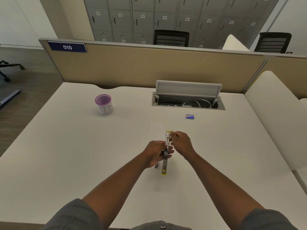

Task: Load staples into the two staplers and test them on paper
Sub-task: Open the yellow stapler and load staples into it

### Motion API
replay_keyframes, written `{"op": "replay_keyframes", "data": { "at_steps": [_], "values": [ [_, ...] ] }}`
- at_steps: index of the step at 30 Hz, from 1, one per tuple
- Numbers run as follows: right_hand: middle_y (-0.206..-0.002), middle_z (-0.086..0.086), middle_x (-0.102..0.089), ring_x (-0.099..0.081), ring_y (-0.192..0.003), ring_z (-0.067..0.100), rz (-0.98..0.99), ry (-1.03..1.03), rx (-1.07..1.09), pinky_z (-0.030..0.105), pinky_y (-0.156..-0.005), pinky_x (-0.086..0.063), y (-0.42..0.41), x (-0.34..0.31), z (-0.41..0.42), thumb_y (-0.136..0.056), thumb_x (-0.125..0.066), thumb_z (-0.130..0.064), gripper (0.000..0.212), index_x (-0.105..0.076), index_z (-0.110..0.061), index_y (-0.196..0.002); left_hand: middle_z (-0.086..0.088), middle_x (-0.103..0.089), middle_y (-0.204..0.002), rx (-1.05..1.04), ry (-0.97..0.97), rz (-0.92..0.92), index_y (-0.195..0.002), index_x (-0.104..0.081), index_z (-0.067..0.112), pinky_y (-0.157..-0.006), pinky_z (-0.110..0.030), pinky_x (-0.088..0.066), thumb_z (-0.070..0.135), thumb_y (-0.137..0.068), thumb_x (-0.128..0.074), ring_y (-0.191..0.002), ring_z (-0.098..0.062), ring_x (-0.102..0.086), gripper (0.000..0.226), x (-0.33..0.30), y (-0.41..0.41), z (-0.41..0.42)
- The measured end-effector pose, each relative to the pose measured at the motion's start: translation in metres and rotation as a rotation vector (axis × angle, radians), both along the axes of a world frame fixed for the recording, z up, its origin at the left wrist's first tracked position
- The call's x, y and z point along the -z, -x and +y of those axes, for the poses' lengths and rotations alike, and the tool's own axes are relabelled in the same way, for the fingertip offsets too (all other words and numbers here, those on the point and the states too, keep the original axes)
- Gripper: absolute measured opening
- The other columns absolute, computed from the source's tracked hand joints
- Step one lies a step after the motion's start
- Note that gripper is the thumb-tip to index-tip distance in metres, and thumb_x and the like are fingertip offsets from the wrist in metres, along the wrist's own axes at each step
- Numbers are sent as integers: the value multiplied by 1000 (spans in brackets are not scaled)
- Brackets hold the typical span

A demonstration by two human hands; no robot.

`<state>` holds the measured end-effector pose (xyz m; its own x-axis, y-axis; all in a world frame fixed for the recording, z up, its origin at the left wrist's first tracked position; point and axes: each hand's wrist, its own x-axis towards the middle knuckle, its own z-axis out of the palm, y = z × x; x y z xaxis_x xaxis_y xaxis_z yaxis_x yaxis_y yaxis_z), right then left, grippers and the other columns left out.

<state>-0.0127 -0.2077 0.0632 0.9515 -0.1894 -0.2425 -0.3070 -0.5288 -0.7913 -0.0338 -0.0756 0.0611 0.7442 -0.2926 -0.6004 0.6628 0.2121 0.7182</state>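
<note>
Nearest the camera, my two forearms reach forward over the white desk [66, 146], grey sleeves pushed up at the bottom edge. Both hands meet just past the middle of the desk, holding the stapler [166, 153] up off the surface. It is swung wide open, so its long axis runs almost straight away from me: the yellow-tipped end nearest me points back toward my body, and the other half, also capped in yellow, points away toward the partition. My left hand [155, 153] is curled around the hinge region, fingers wrapped from the left side and closed on the stapler's middle. A second dark, slim piece pokes out below that hand, just beside the near half; I cannot tell whether it is the other stapler. My right hand [180, 142] is bunched with fingertips pressed together at the far half, near its yellow tip, pinching something too small for me to make out.

Farther on and to the right, a small blue staple box [189, 116] lies flat on the desk, well apart from the hands. Beyond it the cable hatch [188, 97] stands with its lid tilted up, cords visible inside. To the far left sits a purple-rimmed cup [104, 104] with lettering on its side, upright.
</note>
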Motion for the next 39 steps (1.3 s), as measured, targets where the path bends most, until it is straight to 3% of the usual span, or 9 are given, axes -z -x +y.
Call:
{"op": "replay_keyframes", "data": {
  "at_steps": [3, 7, 10, 13, 17, 23, 29, 33, 39],
  "values": [
    [-95, -1, -71, -66, -87, 16, 53, -171, -65, 29, -75, -48, 5, -5, -3, -87, -54, -30, 28, -66, -17, -109, -16, -69, -90, -29, 7, 9, -99, -68, -3, -90, -44, -54, -3, -95, -46, -82, -28, -68, 23, -1, -1, 2],
    [-116, 0, -67, -65, -94, 7, 102, -440, -244, 17, -72, -46, 15, -9, -11, -78, -72, -31, 58, -47, -23, -130, -23, -68, -98, -78, 12, 16, -110, -64, -11, -86, -43, -57, -4, -93, -50, -86, -32, -69, 23, -1, -4, 6],
    [-124, 0, -63, -66, -93, 10, 83, -455, -305, 19, -76, -52, 17, -3, -13, -81, -76, -20, 66, -41, -23, -137, -25, -70, -107, -78, 22, 5, -112, -62, -13, -86, -43, -58, -8, -90, -50, -86, -32, -68, 26, -1, -5, 8],
    [-123, 3, -63, -68, -97, 17, 49, -443, -277, 24, -82, -54, 16, -1, -11, -81, -75, -21, 66, -41, -19, -138, -27, -68, -112, -76, 21, -12, -110, -64, -11, -91, -46, -56, -6, -93, -47, -88, -33, -67, 24, -1, -5, 7],
    [-110, 1, -69, -69, -93, 10, 9, -396, -194, 16, -75, -49, 15, -4, -7, -84, -72, -24, 53, -49, -16, -131, -23, -67, -101, -63, 13, -30, -106, -67, -4, -91, -46, -55, 2, -98, -49, -89, -32, -67, 21, -2, -1, 6],
    [-102, 10, -71, -69, -76, 12, -19, -401, -117, 11, -58, -49, 16, -1, -5, -83, -72, -10, 41, -57, -6, -121, -19, -68, -100, -78, 18, -21, -102, -67, -1, -83, -42, -58, -1, -101, -39, -91, -31, -69, 28, -4, 4, 3],
    [-101, 8, -72, -71, -76, 12, -9, -397, -134, 11, -59, -49, 18, 1, -3, -83, -71, -7, 41, -57, -6, -122, -22, -67, -110, -69, 34, 22, -106, -67, -3, -67, -47, -60, 1, -101, -44, -93, -36, -69, 23, -5, 8, 8],
    [-110, 6, -69, -69, -82, 8, -2, -417, -147, 9, -59, -48, 21, -3, -4, -88, -63, -5, 38, -56, -10, -126, -24, -65, -101, -118, 86, 53, -107, -65, -8, -64, -40, -61, -6, -97, -46, -88, -36, -67, 21, -9, 6, 7],
    [-129, 3, -59, -62, -102, 17, 93, -553, -327, 22, -74, -52, 20, -4, -14, -70, -61, 0, 71, -44, -15, -137, -26, -67, -94, -225, 131, 131, -100, -65, -12, -66, -30, -62, -15, -90, -46, -75, -31, -68, 22, -10, -3, 10]
  ]
}}
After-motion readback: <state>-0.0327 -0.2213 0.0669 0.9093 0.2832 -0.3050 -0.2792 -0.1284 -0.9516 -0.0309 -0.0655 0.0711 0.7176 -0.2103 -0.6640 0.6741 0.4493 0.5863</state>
